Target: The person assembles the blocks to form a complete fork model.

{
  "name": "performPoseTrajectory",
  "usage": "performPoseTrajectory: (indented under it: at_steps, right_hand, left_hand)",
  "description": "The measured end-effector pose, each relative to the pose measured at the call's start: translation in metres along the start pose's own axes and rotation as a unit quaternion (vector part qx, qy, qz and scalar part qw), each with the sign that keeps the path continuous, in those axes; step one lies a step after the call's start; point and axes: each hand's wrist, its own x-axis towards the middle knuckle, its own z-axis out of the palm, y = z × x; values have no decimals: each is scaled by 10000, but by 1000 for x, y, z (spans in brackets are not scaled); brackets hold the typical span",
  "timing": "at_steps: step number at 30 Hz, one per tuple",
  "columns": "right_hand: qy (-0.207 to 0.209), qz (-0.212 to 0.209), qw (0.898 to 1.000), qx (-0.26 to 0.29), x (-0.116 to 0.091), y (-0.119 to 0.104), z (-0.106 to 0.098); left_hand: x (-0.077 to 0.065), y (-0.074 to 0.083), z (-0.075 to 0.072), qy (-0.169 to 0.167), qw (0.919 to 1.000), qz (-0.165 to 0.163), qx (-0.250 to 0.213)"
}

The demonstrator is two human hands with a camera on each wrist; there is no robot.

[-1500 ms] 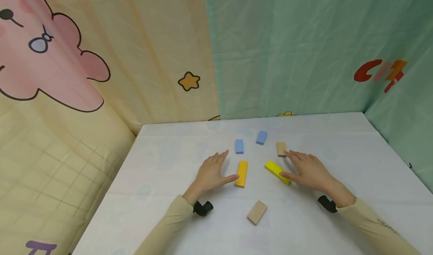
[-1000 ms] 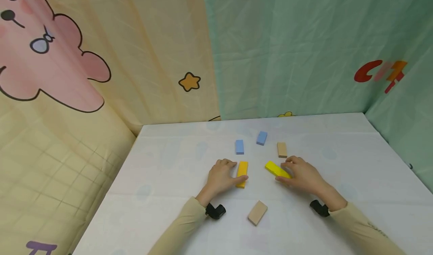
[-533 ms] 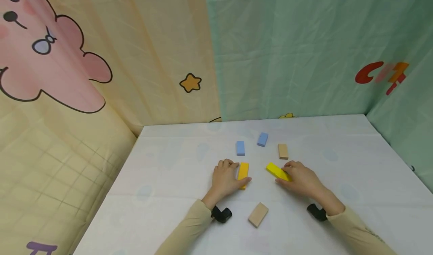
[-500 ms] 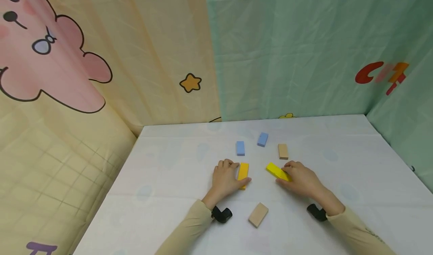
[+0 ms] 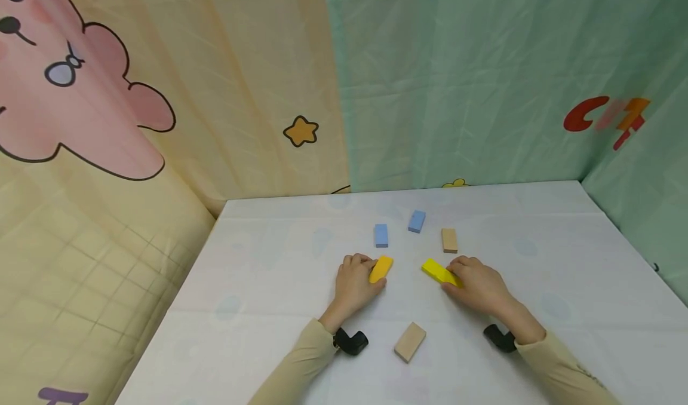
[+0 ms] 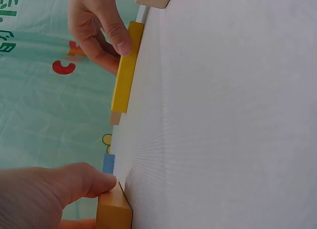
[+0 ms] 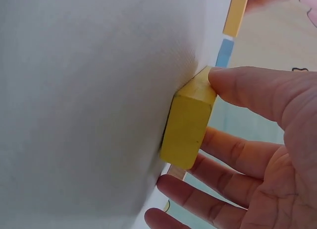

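My left hand pinches an orange wooden block between thumb and fingers, left of the table's middle. In the left wrist view the thumb lies along the edge of this orange block, close over the white cloth. On the other side, my right hand holds the near end of a bright yellow block, which lies slantwise. The right wrist view shows the yellow block end-on at the cloth, thumb on one side and fingers on the other.
Two blue blocks, one behind the orange block and one farther back, lie on the white-covered table. A plain wood block sits behind the right hand, another nearer the front. Patterned curtains stand behind.
Both hands have moved inward, and their fingers have drawn in around the blocks. Since half a second ago, the orange block has turned so its far end leans right.
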Motion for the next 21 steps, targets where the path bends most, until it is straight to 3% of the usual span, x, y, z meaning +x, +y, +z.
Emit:
performPoseTrajectory:
  at_steps: [8, 21]
  right_hand:
    - [25, 104, 9999, 107, 0, -1, -1]
    - [21, 358, 9976, 585, 2, 2, -2]
  left_hand:
    - [1, -5, 2, 196, 9983, -189, -516]
    - [4, -8, -1, 182, 9928, -326, -1136]
